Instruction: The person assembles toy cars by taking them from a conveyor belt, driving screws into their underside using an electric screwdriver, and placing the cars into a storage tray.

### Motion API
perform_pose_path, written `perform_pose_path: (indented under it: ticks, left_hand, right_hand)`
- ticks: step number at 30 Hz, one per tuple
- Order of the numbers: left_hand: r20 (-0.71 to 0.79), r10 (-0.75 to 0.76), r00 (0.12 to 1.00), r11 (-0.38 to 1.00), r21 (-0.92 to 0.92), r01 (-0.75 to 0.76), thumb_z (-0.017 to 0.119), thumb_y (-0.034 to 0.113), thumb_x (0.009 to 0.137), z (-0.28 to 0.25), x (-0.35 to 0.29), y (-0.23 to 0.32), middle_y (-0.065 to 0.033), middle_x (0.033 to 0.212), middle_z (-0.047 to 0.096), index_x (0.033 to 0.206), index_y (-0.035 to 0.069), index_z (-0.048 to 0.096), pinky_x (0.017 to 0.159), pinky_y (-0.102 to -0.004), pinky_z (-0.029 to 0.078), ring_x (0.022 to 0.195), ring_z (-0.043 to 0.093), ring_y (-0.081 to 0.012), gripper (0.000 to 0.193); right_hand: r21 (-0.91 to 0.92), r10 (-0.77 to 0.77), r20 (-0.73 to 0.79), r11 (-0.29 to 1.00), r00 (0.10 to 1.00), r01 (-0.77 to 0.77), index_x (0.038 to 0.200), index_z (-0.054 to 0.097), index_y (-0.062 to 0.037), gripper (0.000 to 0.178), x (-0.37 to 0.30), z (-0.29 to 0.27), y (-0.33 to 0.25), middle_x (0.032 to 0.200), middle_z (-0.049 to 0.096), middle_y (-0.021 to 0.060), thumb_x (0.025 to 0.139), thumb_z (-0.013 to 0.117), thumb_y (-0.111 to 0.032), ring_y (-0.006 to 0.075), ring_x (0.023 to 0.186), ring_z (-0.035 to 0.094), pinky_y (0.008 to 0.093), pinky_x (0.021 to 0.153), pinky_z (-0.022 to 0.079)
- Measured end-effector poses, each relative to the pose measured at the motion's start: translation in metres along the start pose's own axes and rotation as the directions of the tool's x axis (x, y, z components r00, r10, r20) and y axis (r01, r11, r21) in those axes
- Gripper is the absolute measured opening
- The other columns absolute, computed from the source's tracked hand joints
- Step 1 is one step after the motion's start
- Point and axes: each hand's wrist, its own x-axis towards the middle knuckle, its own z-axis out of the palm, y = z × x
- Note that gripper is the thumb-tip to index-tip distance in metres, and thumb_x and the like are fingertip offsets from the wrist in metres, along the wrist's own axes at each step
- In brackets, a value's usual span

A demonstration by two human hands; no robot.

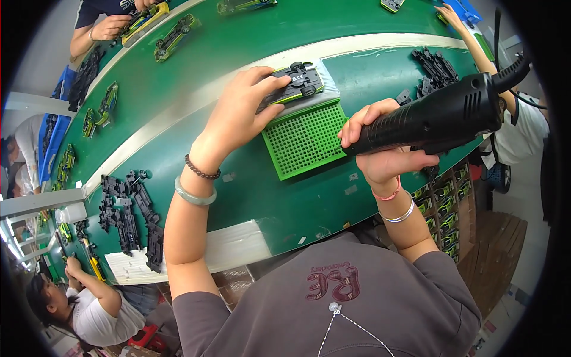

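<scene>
An upside-down toy car (302, 79), with a black underside, dark wheels and a lime-green body edge, lies on a grey cloth-like pad (327, 89). My left hand (241, 107) is closed round the car's left end, fingertips on its underside and thumb along the near side. In my right hand (380, 140) is a black electric screwdriver (431, 116), fingers wrapped round its narrower left part, held tilted above the bench to the right of the car. Its bit does not show. Between my hands sits a green perforated tray (306, 140), next to the pad.
Black plastic chassis parts (125, 214) lie in a heap at the left, with more black parts (437, 71) at the right. Toy cars (175, 37) stand along the far strip of the green bench (238, 190). A screwdriver cable (514, 71) hangs at right. Co-workers sit around.
</scene>
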Motion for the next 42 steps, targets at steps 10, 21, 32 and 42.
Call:
perform_pose_path:
  ticks: [10,21,32,42]
  left_hand:
    - [-0.066,0.066,0.996,0.998,0.021,-0.065,0.068,0.010,0.075,0.002,-0.002,-0.002,-0.0145,0.113,0.055,0.112,0.007,0.059,0.087,-0.0394,0.045,0.103,0.053,-0.0329,0.038]
    - [-0.074,0.066,0.995,0.996,0.066,-0.061,0.070,0.012,0.075,0.005,-0.005,-0.006,-0.0167,0.115,0.054,0.113,0.010,0.060,0.089,-0.0415,0.044,0.105,0.052,-0.0351,0.040]
    - [-0.045,0.061,0.997,0.994,0.090,-0.056,0.070,0.011,0.073,0.002,-0.003,-0.002,-0.0154,0.112,0.054,0.114,0.009,0.060,0.090,-0.0393,0.044,0.105,0.052,-0.0327,0.042]
    - [-0.044,0.051,0.998,0.996,0.075,-0.048,0.071,0.011,0.073,0.001,-0.003,-0.002,-0.0148,0.111,0.055,0.113,0.008,0.060,0.090,-0.0388,0.044,0.105,0.052,-0.0323,0.042]
  right_hand:
    - [-0.233,0.058,0.059,0.971,0.997,-0.043,0.089,0.044,-0.0024,0.105,-0.007,0.009,0.001,0.063,0.052,0.0085,0.050,0.022,-0.098,0.0170,0.055,0.053,0.0286,0.053,0.047]
    - [0.025,-0.151,0.095,0.988,0.984,0.150,0.086,0.046,0.0003,0.109,0.034,0.016,-0.024,0.062,0.053,0.0104,0.049,0.016,-0.098,0.0186,0.052,0.054,0.0289,0.050,0.047]
    - [-0.185,-0.174,0.055,0.966,0.983,0.181,0.086,0.049,-0.0017,0.101,0.108,0.035,0.006,0.060,0.054,0.0114,0.059,0.019,-0.094,0.0199,0.052,0.053,0.0309,0.051,0.047]
    - [-0.227,-0.117,0.088,0.965,0.989,0.134,0.083,0.049,-0.0037,0.095,0.111,0.027,0.025,0.060,0.053,0.0090,0.063,0.023,-0.092,0.0181,0.053,0.053,0.0296,0.051,0.046]
